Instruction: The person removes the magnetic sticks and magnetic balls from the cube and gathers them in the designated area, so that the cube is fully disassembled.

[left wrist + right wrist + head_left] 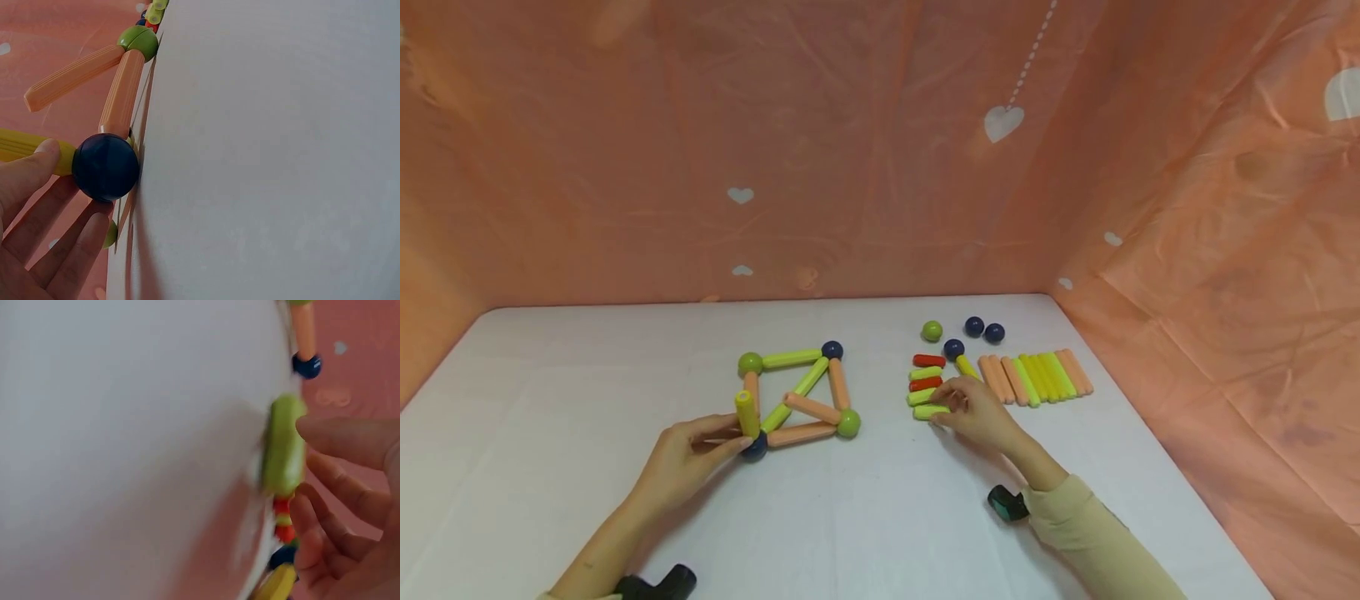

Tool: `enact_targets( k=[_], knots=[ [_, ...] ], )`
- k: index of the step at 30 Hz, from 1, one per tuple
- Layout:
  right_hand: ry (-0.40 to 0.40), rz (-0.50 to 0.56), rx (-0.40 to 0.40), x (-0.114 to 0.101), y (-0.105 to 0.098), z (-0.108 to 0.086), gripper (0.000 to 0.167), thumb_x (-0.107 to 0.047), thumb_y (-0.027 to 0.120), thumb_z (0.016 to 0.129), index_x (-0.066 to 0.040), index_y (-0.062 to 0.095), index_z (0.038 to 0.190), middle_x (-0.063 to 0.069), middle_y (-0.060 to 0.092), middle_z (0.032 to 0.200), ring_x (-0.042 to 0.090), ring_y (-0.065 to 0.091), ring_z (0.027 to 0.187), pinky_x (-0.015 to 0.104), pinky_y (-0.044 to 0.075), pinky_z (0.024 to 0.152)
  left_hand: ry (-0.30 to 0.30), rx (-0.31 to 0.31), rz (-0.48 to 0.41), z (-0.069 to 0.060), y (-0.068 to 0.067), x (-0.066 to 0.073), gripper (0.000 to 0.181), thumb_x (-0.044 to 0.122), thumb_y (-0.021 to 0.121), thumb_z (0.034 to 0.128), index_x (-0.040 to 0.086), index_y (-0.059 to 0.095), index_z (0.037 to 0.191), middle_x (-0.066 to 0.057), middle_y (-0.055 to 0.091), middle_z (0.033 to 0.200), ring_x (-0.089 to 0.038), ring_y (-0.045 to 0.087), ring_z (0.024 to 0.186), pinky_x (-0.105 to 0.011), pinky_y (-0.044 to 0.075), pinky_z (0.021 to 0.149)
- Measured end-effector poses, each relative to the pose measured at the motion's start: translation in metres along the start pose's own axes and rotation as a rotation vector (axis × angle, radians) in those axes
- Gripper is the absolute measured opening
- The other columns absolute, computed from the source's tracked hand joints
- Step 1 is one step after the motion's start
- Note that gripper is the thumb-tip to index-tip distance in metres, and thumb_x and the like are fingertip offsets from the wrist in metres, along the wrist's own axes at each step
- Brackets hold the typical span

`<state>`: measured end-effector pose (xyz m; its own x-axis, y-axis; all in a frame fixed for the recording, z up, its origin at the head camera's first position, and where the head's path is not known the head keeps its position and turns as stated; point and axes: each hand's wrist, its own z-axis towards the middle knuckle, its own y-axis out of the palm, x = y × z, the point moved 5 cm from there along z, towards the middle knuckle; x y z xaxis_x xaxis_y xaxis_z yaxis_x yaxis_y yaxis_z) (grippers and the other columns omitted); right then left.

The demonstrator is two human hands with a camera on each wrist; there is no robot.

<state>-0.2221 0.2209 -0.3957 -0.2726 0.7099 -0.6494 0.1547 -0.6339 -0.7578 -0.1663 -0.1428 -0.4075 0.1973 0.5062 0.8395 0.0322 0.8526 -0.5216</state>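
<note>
My left hand (688,458) holds the upright yellow stick (747,414) at the dark blue ball (755,447) on the frame's near left corner. In the left wrist view, the thumb rests on the yellow stick (25,147) and other fingers lie beside the blue ball (105,167). Joined to this ball are orange and green sticks; a green ball (848,423) at the near right corner bears a raised orange stick (812,407). Over the nearest short green stick (931,412) is my right hand (977,412), thumb and fingers apart at the stick (285,447), which looks blurred.
Short red (928,361) and green sticks lie stacked by the right hand. Beyond them are a green ball (932,331) and several dark blue balls (974,327). A row of longer orange, green and yellow sticks (1045,377) lies at the right, near an orange curtain (1210,275).
</note>
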Motion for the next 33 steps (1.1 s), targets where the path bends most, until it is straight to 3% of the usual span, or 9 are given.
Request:
enact_targets(
  k=[5, 10, 16, 23, 33],
  knots=[
    [-0.036, 0.091, 0.088, -0.024, 0.010, 0.007, 0.024, -0.014, 0.078, 0.079, -0.005, 0.069, 0.099, 0.009, 0.068, 0.099, 0.025, 0.060, 0.094, 0.032, 0.051, 0.080, 0.012, 0.003, 0.000, 0.000, -0.001, 0.000, 0.033, 0.012, 0.073, 0.0848, -0.002, 0.068, 0.114, -0.016, 0.072, 0.104, -0.012, 0.068, 0.089, -0.017, 0.055, 0.074],
    [-0.140, 0.253, -0.012, -0.054, 0.040, 0.016, 0.029, -0.014, 0.073, 0.085, -0.003, 0.066, 0.111, 0.015, 0.066, 0.109, 0.027, 0.063, 0.101, 0.028, 0.052, 0.084, 0.028, 0.007, -0.003, 0.000, -0.001, 0.000, 0.032, 0.011, 0.073, 0.0844, -0.002, 0.068, 0.114, -0.016, 0.072, 0.104, -0.013, 0.069, 0.089, -0.017, 0.055, 0.074],
    [-0.241, 0.320, -0.086, -0.081, 0.069, 0.025, 0.033, -0.009, 0.071, 0.085, -0.001, 0.063, 0.116, 0.014, 0.067, 0.108, 0.026, 0.061, 0.102, 0.028, 0.052, 0.086, 0.013, 0.000, -0.001, 0.001, 0.000, 0.001, 0.033, 0.013, 0.073, 0.0849, -0.001, 0.068, 0.114, -0.016, 0.071, 0.106, -0.022, 0.070, 0.091, -0.019, 0.056, 0.074],
    [-0.219, 0.274, -0.134, -0.096, 0.086, 0.029, 0.035, -0.016, 0.073, 0.085, -0.006, 0.065, 0.118, 0.006, 0.067, 0.106, 0.016, 0.057, 0.091, 0.021, 0.048, 0.077, 0.007, 0.001, 0.000, -0.001, 0.000, 0.000, 0.033, 0.013, 0.073, 0.0850, -0.001, 0.068, 0.115, -0.016, 0.071, 0.105, -0.019, 0.069, 0.090, -0.018, 0.055, 0.074],
    [-0.189, 0.117, -0.139, -0.097, 0.093, 0.033, 0.022, -0.014, 0.073, 0.085, -0.010, 0.070, 0.106, -0.001, 0.063, 0.092, 0.011, 0.049, 0.079, 0.019, 0.043, 0.068, 0.004, 0.013, -0.006, 0.000, 0.000, 0.002, 0.032, 0.011, 0.073, 0.0847, -0.002, 0.068, 0.114, -0.017, 0.072, 0.104, -0.012, 0.069, 0.087, -0.018, 0.055, 0.074]
  ],
)
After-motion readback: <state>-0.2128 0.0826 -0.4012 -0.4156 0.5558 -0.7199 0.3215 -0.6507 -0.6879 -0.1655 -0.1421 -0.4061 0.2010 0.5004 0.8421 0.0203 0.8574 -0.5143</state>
